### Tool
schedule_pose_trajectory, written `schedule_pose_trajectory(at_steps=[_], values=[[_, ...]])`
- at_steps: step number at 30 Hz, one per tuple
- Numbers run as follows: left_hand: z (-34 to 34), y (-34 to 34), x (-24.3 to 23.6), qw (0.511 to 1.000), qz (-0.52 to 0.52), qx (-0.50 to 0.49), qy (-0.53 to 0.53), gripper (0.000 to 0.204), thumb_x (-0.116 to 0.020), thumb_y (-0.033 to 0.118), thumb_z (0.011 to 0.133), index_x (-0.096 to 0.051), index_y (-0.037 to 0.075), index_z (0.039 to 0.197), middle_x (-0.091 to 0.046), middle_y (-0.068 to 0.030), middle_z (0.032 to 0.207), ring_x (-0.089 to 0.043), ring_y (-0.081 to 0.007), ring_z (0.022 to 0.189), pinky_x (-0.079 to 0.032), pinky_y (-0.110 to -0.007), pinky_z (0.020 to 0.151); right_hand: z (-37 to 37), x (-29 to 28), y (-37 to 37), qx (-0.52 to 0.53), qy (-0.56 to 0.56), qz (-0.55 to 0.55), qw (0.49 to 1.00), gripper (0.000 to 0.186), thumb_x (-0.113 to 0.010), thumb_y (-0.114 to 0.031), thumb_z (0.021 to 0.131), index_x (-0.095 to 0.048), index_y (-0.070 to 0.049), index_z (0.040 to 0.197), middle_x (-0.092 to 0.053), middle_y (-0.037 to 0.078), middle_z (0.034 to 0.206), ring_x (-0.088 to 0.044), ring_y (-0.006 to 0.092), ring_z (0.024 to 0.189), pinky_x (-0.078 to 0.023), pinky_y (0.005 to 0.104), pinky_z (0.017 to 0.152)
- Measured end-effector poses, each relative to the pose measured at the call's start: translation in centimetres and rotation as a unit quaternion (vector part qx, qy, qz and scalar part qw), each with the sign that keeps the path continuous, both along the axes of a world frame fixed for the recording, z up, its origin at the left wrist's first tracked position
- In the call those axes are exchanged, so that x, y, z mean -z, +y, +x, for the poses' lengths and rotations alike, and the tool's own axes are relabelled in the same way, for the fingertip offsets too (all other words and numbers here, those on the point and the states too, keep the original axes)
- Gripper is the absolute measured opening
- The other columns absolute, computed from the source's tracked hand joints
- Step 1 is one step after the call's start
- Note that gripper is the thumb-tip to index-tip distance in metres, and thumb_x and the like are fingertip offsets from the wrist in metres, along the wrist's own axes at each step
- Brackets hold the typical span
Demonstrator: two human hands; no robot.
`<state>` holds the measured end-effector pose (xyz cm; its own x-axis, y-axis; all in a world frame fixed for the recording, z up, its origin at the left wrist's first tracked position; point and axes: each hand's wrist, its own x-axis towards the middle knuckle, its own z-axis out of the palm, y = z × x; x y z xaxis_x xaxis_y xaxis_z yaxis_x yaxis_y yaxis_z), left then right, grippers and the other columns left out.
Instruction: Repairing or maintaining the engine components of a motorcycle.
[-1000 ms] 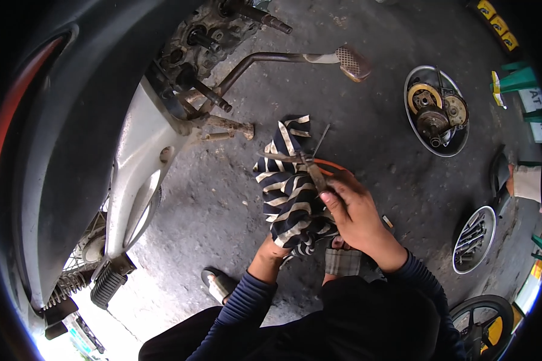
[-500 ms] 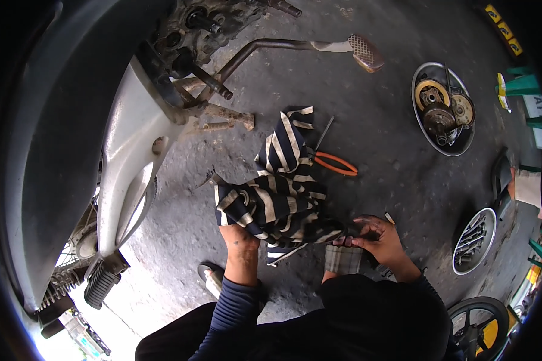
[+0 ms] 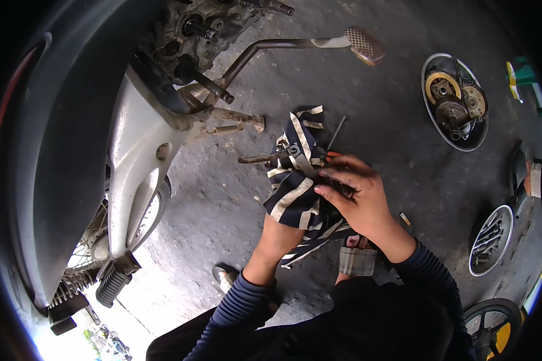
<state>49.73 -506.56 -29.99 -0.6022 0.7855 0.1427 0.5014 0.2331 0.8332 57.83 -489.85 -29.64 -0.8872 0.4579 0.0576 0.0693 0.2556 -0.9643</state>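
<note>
My left hand (image 3: 283, 238) is wrapped in a navy and cream striped cloth (image 3: 294, 197), its fingers closed underneath and mostly hidden. On top of the cloth lies a worn metal lever (image 3: 265, 157) with a round joint, its narrow end pointing left. My right hand (image 3: 356, 191), darkened with grime, pinches the lever's near end, with the thumb against the cloth. Pliers with orange handles (image 3: 332, 155) lie on the floor just beyond, largely hidden by the right hand. Past them a thin metal rod (image 3: 337, 132) sticks out.
On the left stands a motorcycle with a silver frame cover (image 3: 140, 129), a pedal (image 3: 362, 47) and an open engine (image 3: 202, 30). At right are a metal bowl of greasy engine parts (image 3: 427, 90), a bowl of bolts (image 3: 507, 225) and a black wheel (image 3: 494, 313).
My right hand has come up and left from beside the cloth onto the lever. The cloth has shifted, baring the lever, and my left hand has moved right. The pliers are now mostly covered.
</note>
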Motion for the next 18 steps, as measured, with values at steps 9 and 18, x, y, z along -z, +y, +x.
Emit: schedule_pose_trajectory(at_steps=[9,18], values=[[-2.8,1.7,-2.4,0.998,0.025,-0.047,0.028,0.038,-0.061,-0.009,0.079,-0.062,-0.004,0.116,-0.064,-0.0154,0.109,-0.065,-0.0300,0.095,-0.052,-0.035,0.086,-4.7,-1.8,-0.4,0.026,0.024,-0.027,0.999,0.020,-0.073,-0.013,0.083,-0.067,0.003,0.094,-0.065,0.014,0.089,-0.064,0.0276,0.072,-0.049,0.0350,0.064],[-4.2,-1.3,-0.4,0.994,-0.063,-0.085,-0.035,0.023,-0.057,0.002,0.087,-0.065,-0.002,0.109,-0.069,-0.0169,0.105,-0.069,-0.0286,0.093,-0.053,-0.038,0.083,-7.8,-0.5,1.9,0.111,0.126,-0.051,0.984,0.015,-0.070,-0.010,0.088,-0.065,0.004,0.092,-0.063,0.009,0.082,-0.052,0.0163,0.060,-0.042,0.0297,0.057]])
